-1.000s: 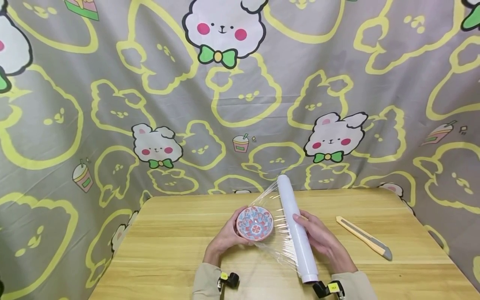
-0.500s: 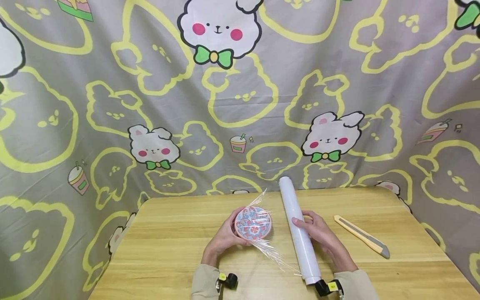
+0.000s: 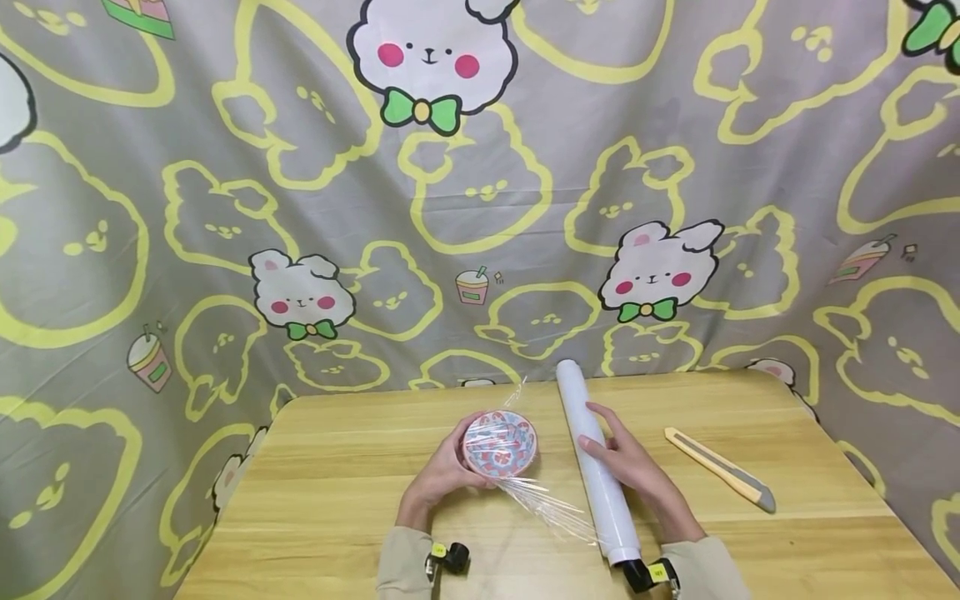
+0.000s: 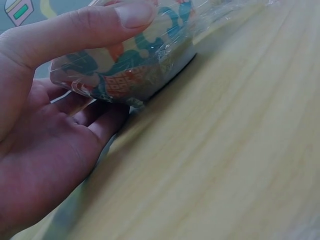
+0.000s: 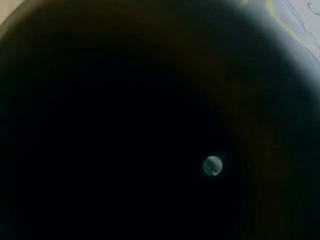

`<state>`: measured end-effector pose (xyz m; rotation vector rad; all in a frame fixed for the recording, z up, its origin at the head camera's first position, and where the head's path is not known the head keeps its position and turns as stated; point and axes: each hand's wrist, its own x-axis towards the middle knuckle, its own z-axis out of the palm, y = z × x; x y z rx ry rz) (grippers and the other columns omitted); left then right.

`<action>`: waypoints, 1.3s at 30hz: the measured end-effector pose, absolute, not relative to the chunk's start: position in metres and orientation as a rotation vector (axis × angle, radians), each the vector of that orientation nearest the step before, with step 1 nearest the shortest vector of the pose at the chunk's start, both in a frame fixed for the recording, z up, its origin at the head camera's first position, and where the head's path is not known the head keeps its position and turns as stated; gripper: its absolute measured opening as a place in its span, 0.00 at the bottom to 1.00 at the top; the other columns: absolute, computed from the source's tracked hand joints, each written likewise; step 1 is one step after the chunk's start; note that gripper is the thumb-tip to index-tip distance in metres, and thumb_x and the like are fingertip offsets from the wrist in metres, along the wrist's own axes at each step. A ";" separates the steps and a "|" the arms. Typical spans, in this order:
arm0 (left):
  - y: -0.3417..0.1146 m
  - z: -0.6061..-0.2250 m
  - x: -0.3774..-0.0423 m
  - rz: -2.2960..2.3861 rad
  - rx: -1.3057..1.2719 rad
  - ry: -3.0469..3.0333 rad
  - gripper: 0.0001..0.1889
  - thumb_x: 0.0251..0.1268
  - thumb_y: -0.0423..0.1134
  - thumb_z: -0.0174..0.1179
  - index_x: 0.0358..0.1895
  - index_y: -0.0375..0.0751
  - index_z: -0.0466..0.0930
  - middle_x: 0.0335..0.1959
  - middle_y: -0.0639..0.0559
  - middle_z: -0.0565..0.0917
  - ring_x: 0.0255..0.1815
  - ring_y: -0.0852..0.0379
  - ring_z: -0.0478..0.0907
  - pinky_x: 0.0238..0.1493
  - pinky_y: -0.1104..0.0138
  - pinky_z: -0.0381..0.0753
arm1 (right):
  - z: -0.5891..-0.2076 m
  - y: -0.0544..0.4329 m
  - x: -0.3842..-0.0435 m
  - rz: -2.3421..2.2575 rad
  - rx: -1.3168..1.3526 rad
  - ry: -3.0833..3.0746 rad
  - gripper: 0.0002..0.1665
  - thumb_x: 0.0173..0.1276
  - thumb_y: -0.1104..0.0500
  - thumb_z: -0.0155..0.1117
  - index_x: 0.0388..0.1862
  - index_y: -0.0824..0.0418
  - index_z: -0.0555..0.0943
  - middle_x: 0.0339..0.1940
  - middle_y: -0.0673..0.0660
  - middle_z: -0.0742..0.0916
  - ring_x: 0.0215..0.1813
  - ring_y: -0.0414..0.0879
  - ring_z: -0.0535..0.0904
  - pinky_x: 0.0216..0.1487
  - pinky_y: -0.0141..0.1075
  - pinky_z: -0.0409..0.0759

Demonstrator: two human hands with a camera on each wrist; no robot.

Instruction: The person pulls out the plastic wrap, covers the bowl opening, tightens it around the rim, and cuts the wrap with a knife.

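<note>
In the head view my left hand (image 3: 448, 463) grips a small patterned bowl (image 3: 502, 457) by its left side, over the table. Clear cling film (image 3: 487, 432) covers part of the bowl's mouth. A twisted strip of it trails from the near rim toward the roll's lower end. Seen from the left wrist, the thumb (image 4: 85, 27) presses the wrapped bowl (image 4: 130, 65) while the fingers go under it. My right hand (image 3: 630, 462) holds the cling film roll (image 3: 596, 467), thumb on top and index finger at its right edge. The right wrist view looks into the roll's dark hollow core (image 5: 125, 130).
A yellow and grey box cutter (image 3: 720, 471) lies on the wooden table (image 3: 315, 483), right of the right hand. Behind the table hangs a grey curtain (image 3: 420, 333) with cartoon rabbits. Both wrists carry small black cameras.
The film sheet stretched between bowl and roll has come apart and shrunk to a trailing strip, its ends folding onto the bowl. The right index finger has straightened along the roll.
</note>
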<state>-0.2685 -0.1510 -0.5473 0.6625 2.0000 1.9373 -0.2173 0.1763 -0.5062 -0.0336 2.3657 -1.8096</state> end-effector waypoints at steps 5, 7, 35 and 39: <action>-0.150 -0.546 -0.271 1.907 0.676 2.036 0.62 0.32 0.18 0.79 0.80 0.42 0.57 0.74 0.40 0.68 0.74 0.42 0.64 0.75 0.64 0.65 | -0.504 0.176 -0.216 -1.766 -0.029 2.404 0.37 0.79 0.56 0.59 0.81 0.52 0.58 0.48 0.71 0.81 0.42 0.55 0.82 0.37 0.46 0.84; -0.150 -0.546 -0.271 1.906 0.673 2.039 0.62 0.32 0.18 0.79 0.80 0.42 0.58 0.74 0.40 0.68 0.74 0.42 0.64 0.75 0.64 0.64 | -0.503 0.177 -0.216 -1.753 -0.036 2.407 0.36 0.80 0.56 0.58 0.81 0.52 0.59 0.50 0.71 0.80 0.43 0.55 0.81 0.38 0.46 0.84; -0.154 -0.544 -0.274 1.910 0.670 1.960 0.63 0.34 0.17 0.78 0.81 0.42 0.55 0.76 0.38 0.64 0.74 0.41 0.63 0.74 0.66 0.66 | -0.496 0.197 -0.210 -1.688 -0.170 2.303 0.39 0.78 0.61 0.60 0.82 0.59 0.58 0.48 0.72 0.80 0.44 0.57 0.81 0.36 0.49 0.86; -0.156 -0.545 -0.273 1.913 0.680 1.941 0.64 0.34 0.17 0.78 0.81 0.41 0.53 0.76 0.37 0.63 0.74 0.41 0.63 0.73 0.64 0.67 | -0.500 0.199 -0.209 -1.638 -0.223 2.344 0.38 0.78 0.58 0.60 0.82 0.59 0.59 0.45 0.71 0.78 0.41 0.54 0.80 0.34 0.45 0.85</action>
